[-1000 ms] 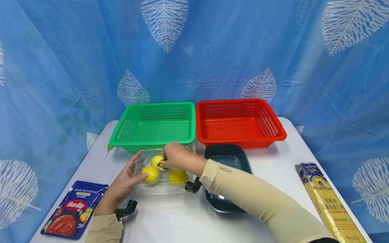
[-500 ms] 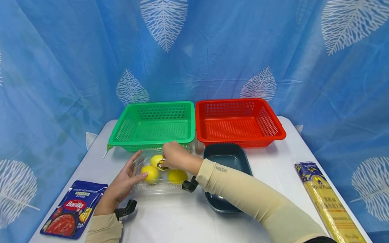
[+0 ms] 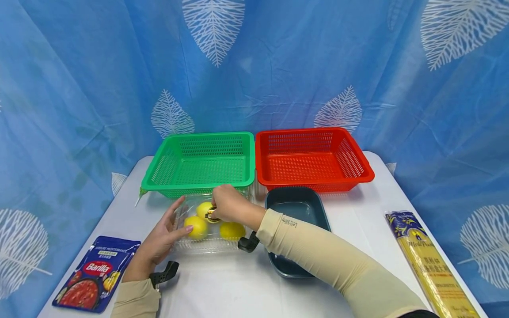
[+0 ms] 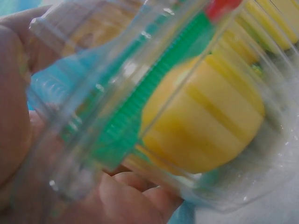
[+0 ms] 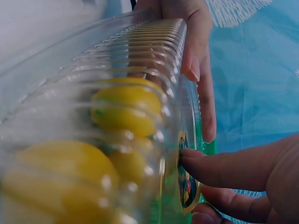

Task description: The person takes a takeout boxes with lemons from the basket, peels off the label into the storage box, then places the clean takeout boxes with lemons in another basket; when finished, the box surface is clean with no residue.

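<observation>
A clear plastic clamshell box lies on the table with yellow lemons inside. My left hand grips its left end, thumb over the lid and fingers around the side; in the left wrist view a lemon shows through the ribbed wall. A dark, gold-edged sticker label is on the lid. My right hand has its fingers curled at this label, thumb against its face and fingertips at its edge in the right wrist view. The hand covers part of the label in the head view.
Behind the box stand a green basket and a red basket. A dark blue tray lies under my right forearm. A Barilla sauce pouch is at left, a spaghetti pack at right. A green stalk pokes out beside the green basket.
Both hands keep nearly the same place on the box and the label. The right forearm has shifted slightly to the left; the rest looks the same.
</observation>
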Demonstrator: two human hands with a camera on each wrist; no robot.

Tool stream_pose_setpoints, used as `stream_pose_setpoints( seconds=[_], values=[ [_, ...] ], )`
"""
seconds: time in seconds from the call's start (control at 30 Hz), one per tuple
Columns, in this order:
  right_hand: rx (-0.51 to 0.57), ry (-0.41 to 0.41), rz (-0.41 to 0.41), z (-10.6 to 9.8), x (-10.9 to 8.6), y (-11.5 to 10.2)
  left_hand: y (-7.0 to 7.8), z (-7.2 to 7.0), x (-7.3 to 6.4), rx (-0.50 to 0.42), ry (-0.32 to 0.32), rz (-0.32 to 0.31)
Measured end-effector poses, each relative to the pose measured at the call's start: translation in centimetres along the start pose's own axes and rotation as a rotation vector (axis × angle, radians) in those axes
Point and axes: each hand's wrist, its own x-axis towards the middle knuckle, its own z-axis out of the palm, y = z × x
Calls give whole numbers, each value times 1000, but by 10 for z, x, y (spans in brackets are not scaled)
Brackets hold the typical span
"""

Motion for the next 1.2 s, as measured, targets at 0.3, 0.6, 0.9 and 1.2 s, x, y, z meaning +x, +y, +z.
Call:
stream_pose_setpoints(
  seconds=[0.3, 0.6, 0.9, 1.2],
  values=[
    [28, 13, -16, 2, -2, -2, -1, 0, -2, -8, 2, 5],
    [47, 45, -25, 4, -5, -4, 0, 0, -3, -12, 1, 5],
    [155, 0, -94, -9, -17, -6, -2, 1, -3, -16, -12, 12],
    [434, -99, -119, -43, -30, 26, -2, 0, -1, -27, -13, 11]
  ],
)
